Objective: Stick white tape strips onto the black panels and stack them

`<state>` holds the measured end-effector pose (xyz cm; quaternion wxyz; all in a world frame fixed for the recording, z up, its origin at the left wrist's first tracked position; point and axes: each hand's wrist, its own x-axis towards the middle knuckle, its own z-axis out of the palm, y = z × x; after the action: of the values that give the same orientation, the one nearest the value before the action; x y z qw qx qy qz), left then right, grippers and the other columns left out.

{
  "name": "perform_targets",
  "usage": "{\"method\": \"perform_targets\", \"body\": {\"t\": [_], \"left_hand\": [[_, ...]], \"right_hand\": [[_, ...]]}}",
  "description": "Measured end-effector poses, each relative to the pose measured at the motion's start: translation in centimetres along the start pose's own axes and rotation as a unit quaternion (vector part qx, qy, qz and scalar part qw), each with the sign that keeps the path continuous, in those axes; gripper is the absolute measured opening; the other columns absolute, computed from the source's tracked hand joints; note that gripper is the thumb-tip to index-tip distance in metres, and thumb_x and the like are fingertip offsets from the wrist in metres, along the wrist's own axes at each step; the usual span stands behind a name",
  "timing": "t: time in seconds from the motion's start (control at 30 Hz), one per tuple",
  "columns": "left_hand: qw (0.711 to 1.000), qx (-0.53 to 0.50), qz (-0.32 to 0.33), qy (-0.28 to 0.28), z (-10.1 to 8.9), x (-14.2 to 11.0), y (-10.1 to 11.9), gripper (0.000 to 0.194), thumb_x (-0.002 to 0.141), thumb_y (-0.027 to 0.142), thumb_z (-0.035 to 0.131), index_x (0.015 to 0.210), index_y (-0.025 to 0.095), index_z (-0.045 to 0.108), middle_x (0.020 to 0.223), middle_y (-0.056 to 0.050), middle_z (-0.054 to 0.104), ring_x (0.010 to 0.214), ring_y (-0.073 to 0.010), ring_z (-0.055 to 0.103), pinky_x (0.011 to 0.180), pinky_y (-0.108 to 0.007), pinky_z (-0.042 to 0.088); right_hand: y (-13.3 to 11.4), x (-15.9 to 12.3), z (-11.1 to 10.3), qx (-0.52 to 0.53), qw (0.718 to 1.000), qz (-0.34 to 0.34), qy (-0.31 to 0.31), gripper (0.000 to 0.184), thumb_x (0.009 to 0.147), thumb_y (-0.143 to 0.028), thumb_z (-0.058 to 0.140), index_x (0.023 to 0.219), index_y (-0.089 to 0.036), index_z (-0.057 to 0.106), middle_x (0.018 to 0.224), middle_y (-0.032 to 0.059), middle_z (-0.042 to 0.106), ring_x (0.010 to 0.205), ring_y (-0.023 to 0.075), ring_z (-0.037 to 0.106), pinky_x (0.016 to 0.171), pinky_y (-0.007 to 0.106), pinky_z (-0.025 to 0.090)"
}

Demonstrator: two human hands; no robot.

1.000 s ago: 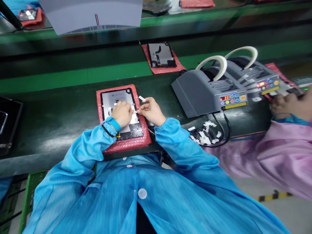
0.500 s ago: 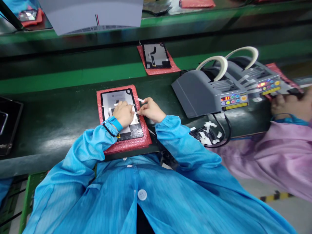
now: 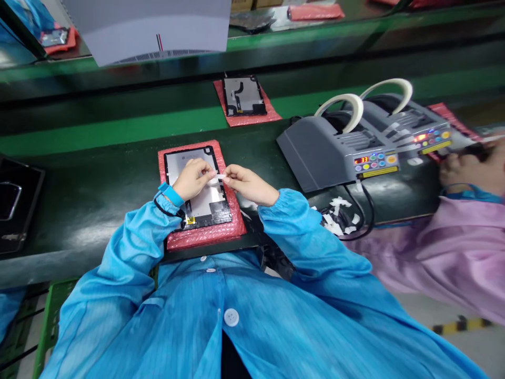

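An opened tablet back (image 3: 185, 160) lies on a red bubble-wrap pad (image 3: 205, 234) at the front of the dark green bench. My left hand (image 3: 192, 178) is curled over its middle, fingertips pinching one end of a small white tape strip (image 3: 219, 175). My right hand (image 3: 246, 184) sits at the pad's right edge and pinches the strip's other end. The strip spans the gap between the two hands just above the tablet.
Two grey tape dispensers (image 3: 343, 150) with white rolls stand to the right, cables and white tape scraps (image 3: 335, 218) in front. A second tablet on a red pad (image 3: 244, 97) lies farther back. A co-worker's hand (image 3: 467, 168) and pink sleeve (image 3: 442, 252) are at the right. A dark tray (image 3: 16, 202) sits left.
My left hand has lifted off the tablet's middle and turned toward the right hand; both now hold the strip between them. The far tablet on its pad has slid left.
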<state>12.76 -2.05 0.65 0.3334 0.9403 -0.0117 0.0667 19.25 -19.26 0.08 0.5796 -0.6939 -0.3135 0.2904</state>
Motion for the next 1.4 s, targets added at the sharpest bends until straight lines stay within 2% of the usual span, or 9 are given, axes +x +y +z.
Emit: {"method": "perform_targets", "body": {"t": [0.07,0.2,0.37,0.5,0.67,0.93,1.13,1.27,1.4], "left_hand": [[1.000,-0.021,-0.012,0.006,0.2,-0.1,-0.2,0.019,0.081,0.028,0.053,0.066,0.017,0.054,0.070,-0.001,0.055,0.073,-0.0145,0.050,0.077,-0.031,0.041],[0.995,-0.078,-0.059,0.020,0.4,-0.3,-0.8,0.020,0.078,0.028,0.056,0.063,0.017,0.053,0.064,0.000,0.054,0.066,-0.0130,0.049,0.067,-0.027,0.041],[0.990,-0.109,-0.090,0.001,0.8,-0.3,-1.0,0.021,0.078,0.033,0.056,0.065,0.016,0.056,0.059,0.001,0.053,0.060,-0.0120,0.048,0.060,-0.025,0.040],[0.994,-0.007,-0.106,-0.013,1.5,0.3,-0.7,0.022,0.080,0.031,0.054,0.064,0.016,0.059,0.065,-0.002,0.057,0.069,-0.0151,0.052,0.070,-0.030,0.043],[0.983,0.134,-0.125,-0.031,2.2,0.8,-0.2,0.019,0.082,0.028,0.053,0.072,0.015,0.064,0.085,-0.008,0.063,0.091,-0.0234,0.054,0.085,-0.039,0.041],[0.973,0.174,-0.136,-0.073,1.8,0.6,1.1,0.022,0.084,0.027,0.051,0.080,0.013,0.067,0.094,-0.011,0.064,0.099,-0.0265,0.053,0.089,-0.040,0.040],[0.973,0.178,-0.134,-0.067,2.0,0.6,1.0,0.020,0.083,0.026,0.051,0.078,0.014,0.066,0.092,-0.011,0.063,0.098,-0.0266,0.052,0.088,-0.040,0.040],[0.973,0.176,-0.133,-0.069,2.1,0.7,0.8,0.018,0.082,0.027,0.053,0.077,0.015,0.066,0.090,-0.010,0.063,0.097,-0.0264,0.052,0.088,-0.040,0.040],[0.974,0.167,-0.136,-0.070,2.0,0.8,0.8,0.019,0.082,0.027,0.053,0.078,0.015,0.067,0.092,-0.011,0.063,0.097,-0.0264,0.052,0.087,-0.039,0.040]], "right_hand": [[0.0,0.1,-0.1,-0.037,0.999,0.011,0.019,0.023,0.069,-0.040,0.065,0.070,-0.018,0.056,0.062,-0.0037,0.054,0.060,0.0101,0.047,0.058,0.024,0.037],[0.9,0.5,-0.5,-0.077,0.990,0.034,0.110,0.019,0.069,-0.036,0.066,0.071,-0.018,0.059,0.067,-0.0004,0.060,0.063,0.0126,0.052,0.062,0.026,0.041],[1.3,1.3,0.0,-0.104,0.991,0.009,0.085,0.014,0.074,-0.029,0.061,0.069,-0.017,0.058,0.069,0.0001,0.060,0.068,0.0137,0.054,0.070,0.028,0.043],[1.8,2.2,0.3,-0.193,0.976,-0.008,0.097,0.010,0.075,-0.020,0.058,0.065,-0.017,0.056,0.073,0.0016,0.058,0.077,0.0157,0.055,0.079,0.031,0.042],[2.9,2.9,0.4,-0.260,0.959,0.010,0.113,0.015,0.074,-0.015,0.059,0.060,-0.017,0.055,0.075,0.0033,0.056,0.082,0.0176,0.054,0.084,0.034,0.041],[3.8,2.9,0.6,-0.277,0.954,0.007,0.110,0.016,0.074,-0.016,0.060,0.059,-0.017,0.057,0.072,0.0027,0.055,0.081,0.0174,0.053,0.082,0.033,0.041],[3.5,2.8,0.9,-0.271,0.953,0.027,0.136,0.016,0.073,-0.016,0.060,0.058,-0.017,0.056,0.071,0.0028,0.057,0.080,0.0169,0.054,0.081,0.033,0.042],[3.0,2.3,0.8,-0.257,0.955,0.060,0.137,0.016,0.071,-0.018,0.063,0.057,-0.017,0.057,0.065,0.0013,0.057,0.070,0.0149,0.053,0.073,0.030,0.042],[3.1,2.2,0.6,-0.198,0.966,0.095,0.139,0.015,0.072,-0.021,0.061,0.058,-0.016,0.057,0.061,-0.0010,0.058,0.061,0.0122,0.052,0.064,0.026,0.041]]}}
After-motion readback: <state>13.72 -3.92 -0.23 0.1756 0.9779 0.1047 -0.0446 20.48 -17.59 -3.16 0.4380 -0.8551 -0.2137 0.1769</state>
